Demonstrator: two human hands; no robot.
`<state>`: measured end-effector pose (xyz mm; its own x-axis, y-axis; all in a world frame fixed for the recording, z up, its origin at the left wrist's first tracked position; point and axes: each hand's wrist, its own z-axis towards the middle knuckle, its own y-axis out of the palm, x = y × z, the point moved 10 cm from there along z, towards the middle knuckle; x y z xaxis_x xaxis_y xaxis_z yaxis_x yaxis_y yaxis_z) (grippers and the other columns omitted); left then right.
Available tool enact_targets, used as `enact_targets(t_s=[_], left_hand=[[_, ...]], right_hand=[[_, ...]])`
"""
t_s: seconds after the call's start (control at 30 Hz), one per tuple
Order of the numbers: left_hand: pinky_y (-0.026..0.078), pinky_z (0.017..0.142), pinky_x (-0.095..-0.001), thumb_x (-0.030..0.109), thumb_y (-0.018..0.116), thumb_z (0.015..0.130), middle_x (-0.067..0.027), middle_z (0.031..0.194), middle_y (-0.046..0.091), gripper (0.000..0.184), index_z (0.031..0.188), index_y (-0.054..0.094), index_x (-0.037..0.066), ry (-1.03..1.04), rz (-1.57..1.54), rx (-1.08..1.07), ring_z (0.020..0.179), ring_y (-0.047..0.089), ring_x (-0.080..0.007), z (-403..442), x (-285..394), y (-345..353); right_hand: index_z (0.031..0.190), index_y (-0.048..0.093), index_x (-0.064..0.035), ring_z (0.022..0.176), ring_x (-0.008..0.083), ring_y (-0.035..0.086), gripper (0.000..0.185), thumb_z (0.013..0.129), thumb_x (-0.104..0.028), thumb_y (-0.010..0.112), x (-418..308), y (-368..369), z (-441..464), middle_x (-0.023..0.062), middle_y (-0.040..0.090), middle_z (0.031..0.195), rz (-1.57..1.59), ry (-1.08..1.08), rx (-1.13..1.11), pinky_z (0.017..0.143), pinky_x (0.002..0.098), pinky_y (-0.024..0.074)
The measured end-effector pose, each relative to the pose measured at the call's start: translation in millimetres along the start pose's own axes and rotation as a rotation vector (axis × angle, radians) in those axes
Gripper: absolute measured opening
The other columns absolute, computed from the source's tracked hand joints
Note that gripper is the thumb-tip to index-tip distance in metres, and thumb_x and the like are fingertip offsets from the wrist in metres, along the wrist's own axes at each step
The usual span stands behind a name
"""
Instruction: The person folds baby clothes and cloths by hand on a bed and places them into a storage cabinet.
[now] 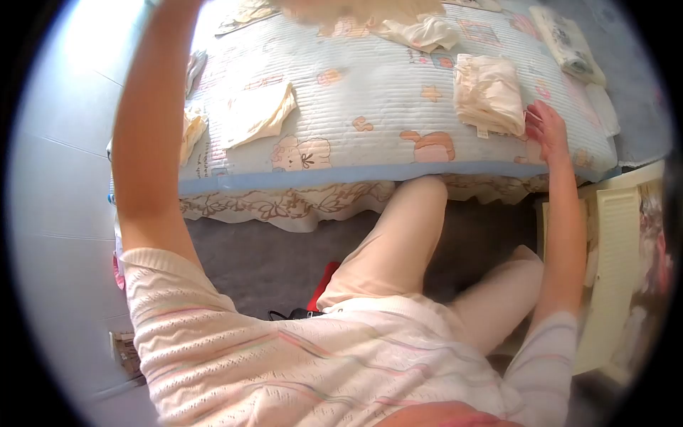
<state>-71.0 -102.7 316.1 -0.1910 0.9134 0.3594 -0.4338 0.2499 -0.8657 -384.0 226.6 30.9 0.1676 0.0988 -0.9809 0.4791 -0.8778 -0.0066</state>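
My right hand [547,134] is at the right side of the bed, its fingers apart and holding nothing. Its fingertips lie beside a folded cream garment [488,95] with a small tag at its lower edge; I cannot tell whether they touch it. My left forearm [153,121] reaches up past the top edge, so the left hand is out of frame. Near the top edge hangs a blurred cream cloth [363,10]; what holds it is not visible. A flat folded cream cloth [260,114] lies on the left part of the bed.
The bed has a pale quilted cover [356,92] with cartoon animals. A crumpled white cloth [420,33] lies toward the back, a rolled printed bundle [569,46] at the back right. An open cream drawer [612,263] stands at the right. My knee touches the bed's front edge.
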Motion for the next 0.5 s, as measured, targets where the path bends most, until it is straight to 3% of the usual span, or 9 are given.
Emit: enact_targets(t_s=[0.1,0.13,0.17,0.2,0.23,0.3,0.43,0.5], left_hand=[[0.047,0.079,-0.0325,0.005,0.061,0.072,-0.0078,0.092,0.064,0.027,0.097,0.065,0.013,-0.092,-0.262,-0.226,0.088,0.059,-0.0238,-65.4,-15.1,88.6],[0.047,0.078,-0.033,-0.011,0.055,0.069,-0.0095,0.089,0.065,0.038,0.095,0.067,0.014,0.132,-0.072,-0.134,0.086,0.06,-0.0232,-93.2,0.1,108.2],[0.047,0.08,-0.0302,-0.01,0.059,0.065,-0.0051,0.088,0.066,0.035,0.092,0.068,0.01,0.232,0.086,-0.126,0.088,0.059,-0.0205,-120.6,5.8,133.3],[0.046,0.079,-0.033,-0.014,0.053,0.06,-0.0065,0.09,0.065,0.048,0.093,0.068,0.017,0.232,0.072,-0.183,0.091,0.059,-0.0225,-145.9,3.7,160.7],[0.042,0.084,-0.0329,-0.015,0.053,0.056,-0.0035,0.09,0.064,0.051,0.094,0.067,0.017,0.216,0.069,-0.143,0.093,0.057,-0.0227,-165.6,12.0,165.1],[0.041,0.085,-0.0349,-0.014,0.055,0.061,-0.0032,0.091,0.065,0.041,0.091,0.066,0.011,0.143,0.047,-0.146,0.093,0.058,-0.0226,-184.1,21.2,165.5],[0.041,0.086,-0.0354,-0.012,0.056,0.061,-0.0027,0.092,0.064,0.04,0.092,0.065,0.01,0.136,0.009,-0.098,0.097,0.057,-0.0226,-191.3,18.3,152.4],[0.04,0.086,-0.0357,-0.012,0.057,0.06,-0.0025,0.092,0.064,0.04,0.093,0.065,0.01,0.139,-0.005,-0.081,0.098,0.056,-0.0225,-189.7,17.9,149.2]], right_hand=[[0.106,0.056,-0.0065,0.088,0.0117,0.058,0.028,0.084,-0.023,0.06,-2.5,-10.4,-20.3,0.0019,0.061,0.098,-0.002,-0.041,0.041,0.064,0.0252,0.0446],[0.106,0.057,-0.007,0.088,0.0114,0.058,0.027,0.084,-0.023,0.06,-3.3,-11.5,-29.6,0.0012,0.061,0.098,-0.003,-0.055,0.05,0.065,0.0252,0.0443],[0.105,0.057,-0.007,0.088,0.0113,0.058,0.025,0.085,-0.022,0.059,-6.1,-5.0,-41.3,0.001,0.061,0.097,-0.017,-0.078,0.016,0.065,0.0249,0.0445],[0.104,0.058,-0.0071,0.087,0.0112,0.059,0.024,0.085,-0.021,0.058,-10.0,4.6,-55.5,0.0009,0.062,0.096,-0.033,-0.101,-0.02,0.065,0.0246,0.0447],[0.103,0.058,-0.0072,0.086,0.011,0.059,0.022,0.085,-0.02,0.058,-12.1,16.7,-69.7,0.0007,0.062,0.095,-0.05,-0.123,-0.056,0.065,0.0243,0.0448],[0.101,0.059,-0.0068,0.084,0.0112,0.06,0.02,0.085,-0.018,0.057,-15.7,55.1,-100.8,0.0012,0.063,0.093,-0.082,-0.174,-0.2,0.064,0.0235,0.0451],[0.099,0.06,-0.0052,0.08,0.0112,0.06,0.02,0.086,-0.02,0.057,-10.5,132.2,-140.8,0.0027,0.063,0.09,-0.06,-0.179,-0.384,0.063,0.0226,0.0457],[0.099,0.06,-0.0041,0.079,0.0112,0.06,0.025,0.085,-0.025,0.057,17.5,170.7,-148.3,0.0036,0.063,0.09,-0.113,-0.006,-0.499,0.062,0.0233,0.046]])
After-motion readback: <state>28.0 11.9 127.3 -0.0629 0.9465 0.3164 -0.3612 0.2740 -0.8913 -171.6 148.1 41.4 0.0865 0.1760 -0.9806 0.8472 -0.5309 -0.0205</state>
